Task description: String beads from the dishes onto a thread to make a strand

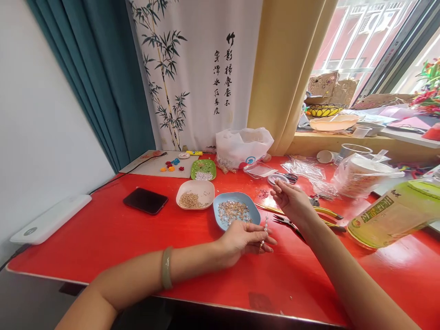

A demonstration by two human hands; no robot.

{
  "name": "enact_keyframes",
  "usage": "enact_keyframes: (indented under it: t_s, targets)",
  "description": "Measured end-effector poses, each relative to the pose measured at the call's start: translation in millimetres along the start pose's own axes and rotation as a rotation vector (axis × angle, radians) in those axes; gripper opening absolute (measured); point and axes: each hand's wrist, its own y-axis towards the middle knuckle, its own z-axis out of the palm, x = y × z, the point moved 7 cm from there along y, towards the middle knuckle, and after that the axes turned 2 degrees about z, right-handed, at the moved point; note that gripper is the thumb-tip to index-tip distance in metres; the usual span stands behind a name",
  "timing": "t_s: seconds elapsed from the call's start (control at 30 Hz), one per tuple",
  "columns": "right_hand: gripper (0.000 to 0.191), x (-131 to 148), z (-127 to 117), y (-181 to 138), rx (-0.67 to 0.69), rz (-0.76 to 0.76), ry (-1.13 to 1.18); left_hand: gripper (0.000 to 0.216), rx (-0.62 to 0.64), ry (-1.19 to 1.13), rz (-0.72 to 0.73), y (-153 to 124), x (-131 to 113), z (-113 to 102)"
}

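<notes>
My left hand (240, 240) is closed on a short strand of beads (266, 227), which stands up between thumb and fingers with pale and gold beads along it. Raised to the right of it, my right hand (292, 201) has thumb and forefinger pinched; whatever is in the pinch is too fine to make out. Just behind my left hand lies a blue dish (256, 214) of gold and pearly beads. Left of that dish is a pale pink dish (184, 187) with small gold beads. A green dish (212, 170) behind holds white beads.
Under my right forearm lie black-tipped pliers (287, 222) and yellow-handled pliers (328, 212). A large yellow-green container (395, 215) stands at right, near clear plastic packets (305, 169). A white plastic bag (244, 144) sits at the back. At left are a phone (145, 200) and a white power strip (51, 220).
</notes>
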Motion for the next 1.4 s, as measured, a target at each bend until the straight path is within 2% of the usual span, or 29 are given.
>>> enact_keyframes:
  t_s: [0.2,0.33,0.73,0.83,0.97,1.07,1.17,1.3,1.37,1.4]
  targets:
    - [0.012,15.3,-32.2,13.6,-0.157,-0.126,0.054,0.020,0.033,0.016,-0.062,-6.5,13.9,7.4]
    - [0.012,22.4,-48.8,15.8,-0.256,-0.158,0.053,0.019,0.016,0.054,-0.072,-10.7,15.6,8.1]
    - [0.018,35.8,-40.4,7.1,-0.227,-0.315,-0.039,0.019,0.045,0.137,-0.126,-13.0,20.6,10.5]
    - [0.017,35.9,-40.4,7.3,-0.226,-0.314,-0.050,0.018,0.128,0.190,-0.162,-15.7,26.2,14.0]
    - [0.016,36.0,-41.6,8.2,-0.235,-0.308,-0.053,0.024,0.387,0.296,-0.247,-28.5,32.8,28.8]
    - [0.016,34.3,-38.6,7.5,-0.219,-0.280,-0.076,0.025,0.505,0.412,-0.191,-35.3,18.5,36.7]
    - [0.017,33.0,-32.1,4.8,-0.183,-0.264,-0.124,0.021,0.409,0.580,0.011,-25.9,-18.0,28.0]
    - [0.015,35.0,-22.4,-0.7,-0.125,-0.291,-0.157,0.017,0.022,0.882,0.413,0.6,-82.1,-11.6]
    - [0.014,37.3,-17.4,-3.5,-0.088,-0.311,-0.152,0.016,-0.124,1.028,0.518,14.1,-99.7,-31.3]
    - [0.014,38.7,-14.8,-5.0,-0.066,-0.321,-0.144,0.016,-0.168,1.098,0.527,21.5,-102.8,-39.4]
